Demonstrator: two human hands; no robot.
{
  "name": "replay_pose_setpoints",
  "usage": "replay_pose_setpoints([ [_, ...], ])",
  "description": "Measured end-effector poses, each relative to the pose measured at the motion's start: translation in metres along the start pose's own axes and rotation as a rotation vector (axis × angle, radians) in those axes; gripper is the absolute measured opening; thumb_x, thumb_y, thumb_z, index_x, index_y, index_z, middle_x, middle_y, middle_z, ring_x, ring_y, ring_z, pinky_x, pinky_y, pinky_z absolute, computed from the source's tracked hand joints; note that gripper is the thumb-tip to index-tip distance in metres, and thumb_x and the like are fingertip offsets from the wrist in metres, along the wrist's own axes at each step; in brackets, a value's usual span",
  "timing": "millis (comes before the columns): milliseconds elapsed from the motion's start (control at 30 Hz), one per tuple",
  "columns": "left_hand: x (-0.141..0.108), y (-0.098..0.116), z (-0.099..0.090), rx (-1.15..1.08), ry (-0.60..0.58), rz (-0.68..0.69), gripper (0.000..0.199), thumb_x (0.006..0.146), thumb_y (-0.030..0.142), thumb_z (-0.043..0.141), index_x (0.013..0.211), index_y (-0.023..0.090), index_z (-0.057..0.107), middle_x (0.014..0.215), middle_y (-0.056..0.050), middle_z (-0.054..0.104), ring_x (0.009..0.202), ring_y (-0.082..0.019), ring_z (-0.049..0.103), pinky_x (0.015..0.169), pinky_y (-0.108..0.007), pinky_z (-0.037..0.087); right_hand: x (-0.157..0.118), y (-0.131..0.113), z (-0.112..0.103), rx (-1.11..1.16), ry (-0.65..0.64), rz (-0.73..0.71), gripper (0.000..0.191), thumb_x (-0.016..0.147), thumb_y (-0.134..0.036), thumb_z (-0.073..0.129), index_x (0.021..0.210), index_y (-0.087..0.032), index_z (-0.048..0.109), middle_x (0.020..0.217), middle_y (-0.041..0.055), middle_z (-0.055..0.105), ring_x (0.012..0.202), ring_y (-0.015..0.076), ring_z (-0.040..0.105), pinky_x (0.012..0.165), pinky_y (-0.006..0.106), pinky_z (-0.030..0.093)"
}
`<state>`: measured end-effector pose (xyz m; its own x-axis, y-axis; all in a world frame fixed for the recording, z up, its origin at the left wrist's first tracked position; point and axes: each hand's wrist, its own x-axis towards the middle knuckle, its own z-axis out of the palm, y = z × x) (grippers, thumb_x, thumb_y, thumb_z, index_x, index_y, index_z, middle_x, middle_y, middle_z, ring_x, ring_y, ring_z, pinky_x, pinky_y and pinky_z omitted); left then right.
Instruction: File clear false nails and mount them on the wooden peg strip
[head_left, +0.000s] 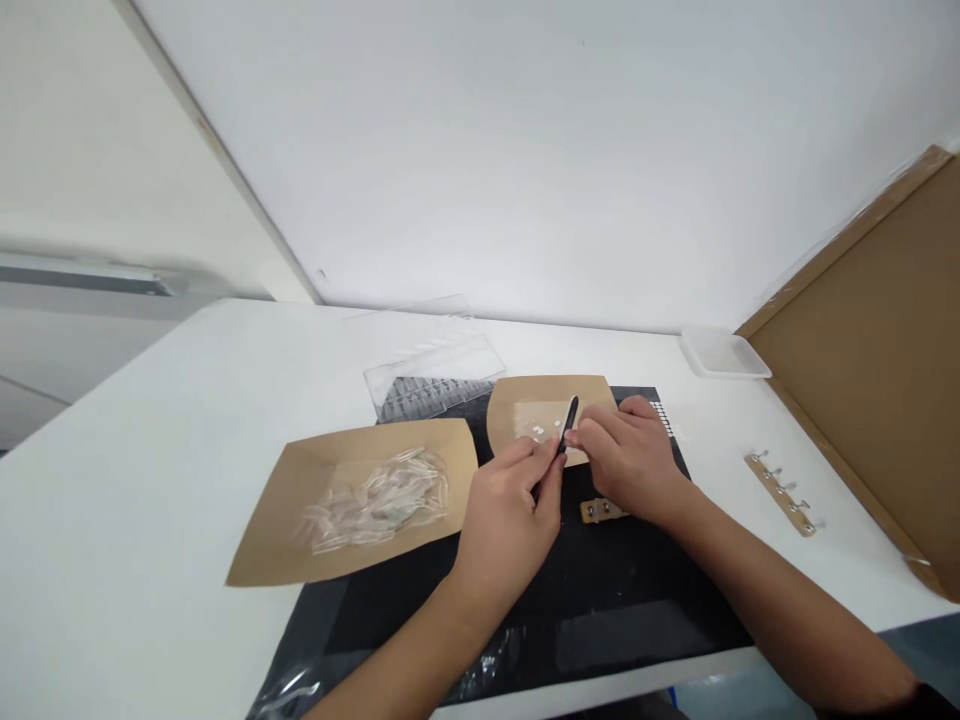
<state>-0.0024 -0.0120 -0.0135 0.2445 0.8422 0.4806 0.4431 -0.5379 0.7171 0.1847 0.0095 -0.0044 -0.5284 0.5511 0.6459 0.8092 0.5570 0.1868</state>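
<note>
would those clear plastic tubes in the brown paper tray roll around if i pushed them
Likely yes. The clear plastic tubes look slim and rounded, so they should roll or slide easily. Loosely heaped in the brown paper tray, they would probably scatter when pushed. They also look very light.

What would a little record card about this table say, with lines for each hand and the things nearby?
left hand: holds a slim black tool
right hand: fingers close beside the tool
nearest pile: small white bits on a brown paper tray
other pile: clear plastic pieces on a second brown paper tray
underneath: black mat
off to the right: wooden strip with metal hooks
</note>
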Motion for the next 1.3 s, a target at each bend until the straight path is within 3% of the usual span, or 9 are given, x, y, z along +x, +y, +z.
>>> replay_pose_setpoints([
  [100, 0.000, -0.001, 0.000, 0.013, 0.006, -0.001, 0.027, 0.104, 0.021, 0.056, 0.099, 0.017, 0.082, 0.070, -0.004, 0.068, 0.064, -0.016, 0.064, 0.057, -0.026, 0.047, 0.000, 0.000, 0.001, -0.014, 0.049, 0.036, 0.020, 0.101, -0.009, 0.051, 0.087, -0.023, 0.054, 0.077, -0.0023, 0.067, 0.058, 0.0140, 0.046, 0.072, 0.037, 0.029],
  [233, 0.001, -0.003, 0.000, 0.032, 0.002, 0.003, 0.026, 0.103, 0.018, 0.056, 0.097, 0.017, 0.082, 0.069, -0.003, 0.067, 0.063, -0.016, 0.064, 0.057, -0.026, 0.046, 0.000, -0.001, 0.003, -0.016, -0.024, -0.026, 0.022, 0.100, -0.009, 0.051, 0.083, -0.023, 0.054, 0.072, -0.0021, 0.063, 0.060, 0.0153, 0.046, 0.072, 0.037, 0.030],
  [367, 0.001, -0.003, -0.001, 0.034, 0.000, -0.007, 0.026, 0.103, 0.019, 0.056, 0.104, 0.015, 0.082, 0.070, -0.004, 0.068, 0.063, -0.016, 0.064, 0.059, -0.027, 0.047, -0.001, -0.001, 0.005, -0.039, 0.052, 0.022, 0.020, 0.099, -0.007, 0.052, 0.086, -0.023, 0.054, 0.075, -0.0022, 0.065, 0.059, 0.0142, 0.045, 0.073, 0.037, 0.030],
  [500, 0.000, -0.001, -0.002, 0.028, 0.001, 0.008, 0.026, 0.103, 0.018, 0.057, 0.100, 0.017, 0.083, 0.067, -0.002, 0.067, 0.060, -0.016, 0.063, 0.058, -0.027, 0.047, 0.000, 0.000, 0.004, -0.039, -0.007, -0.022, 0.021, 0.098, -0.007, 0.052, 0.084, -0.023, 0.055, 0.072, -0.0025, 0.062, 0.059, 0.0147, 0.044, 0.072, 0.037, 0.028],
  [633, 0.000, 0.002, -0.002, -0.005, 0.019, -0.014, 0.025, 0.103, 0.021, 0.058, 0.098, 0.019, 0.082, 0.069, -0.003, 0.069, 0.061, -0.016, 0.064, 0.058, -0.026, 0.048, 0.002, 0.001, 0.000, -0.046, 0.063, 0.049, 0.020, 0.098, -0.007, 0.052, 0.087, -0.023, 0.056, 0.074, -0.0026, 0.064, 0.057, 0.0140, 0.044, 0.074, 0.037, 0.030],
  [767, -0.001, 0.002, -0.003, 0.008, 0.002, -0.003, 0.029, 0.102, 0.020, 0.058, 0.085, 0.019, 0.081, 0.069, -0.003, 0.068, 0.063, -0.016, 0.065, 0.056, -0.026, 0.047, 0.002, 0.003, -0.002, -0.001, -0.009, -0.018, 0.022, 0.097, -0.005, 0.050, 0.085, -0.023, 0.056, 0.072, -0.0028, 0.061, 0.057, 0.0151, 0.044, 0.073, 0.037, 0.030],
  [933, -0.001, 0.002, -0.004, -0.002, 0.019, -0.017, 0.025, 0.103, 0.021, 0.057, 0.095, 0.018, 0.081, 0.070, -0.003, 0.068, 0.065, -0.016, 0.065, 0.057, -0.026, 0.047, 0.003, 0.001, 0.001, 0.020, 0.076, 0.044, 0.021, 0.102, -0.010, 0.052, 0.086, -0.023, 0.056, 0.075, -0.0031, 0.067, 0.056, 0.0130, 0.044, 0.073, 0.036, 0.029],
  [1067, 0.000, 0.001, -0.005, 0.017, 0.009, -0.006, 0.030, 0.103, 0.020, 0.058, 0.083, 0.019, 0.080, 0.067, -0.003, 0.067, 0.064, -0.016, 0.065, 0.056, -0.026, 0.047, 0.002, -0.002, 0.003, 0.041, 0.024, -0.024, 0.023, 0.101, -0.009, 0.052, 0.082, -0.023, 0.054, 0.070, -0.0026, 0.062, 0.057, 0.0146, 0.044, 0.072, 0.036, 0.030],
  [1300, 0.000, 0.004, -0.003, -0.007, 0.060, -0.008, 0.023, 0.104, 0.022, 0.058, 0.111, 0.016, 0.079, 0.082, -0.004, 0.075, 0.064, -0.015, 0.068, 0.058, -0.025, 0.052, -0.005, 0.005, -0.007, 0.394, 0.139, 0.162, 0.013, 0.103, -0.014, 0.061, 0.095, -0.024, 0.058, 0.077, -0.0043, 0.074, 0.066, 0.0126, 0.067, 0.073, 0.036, 0.035],
])
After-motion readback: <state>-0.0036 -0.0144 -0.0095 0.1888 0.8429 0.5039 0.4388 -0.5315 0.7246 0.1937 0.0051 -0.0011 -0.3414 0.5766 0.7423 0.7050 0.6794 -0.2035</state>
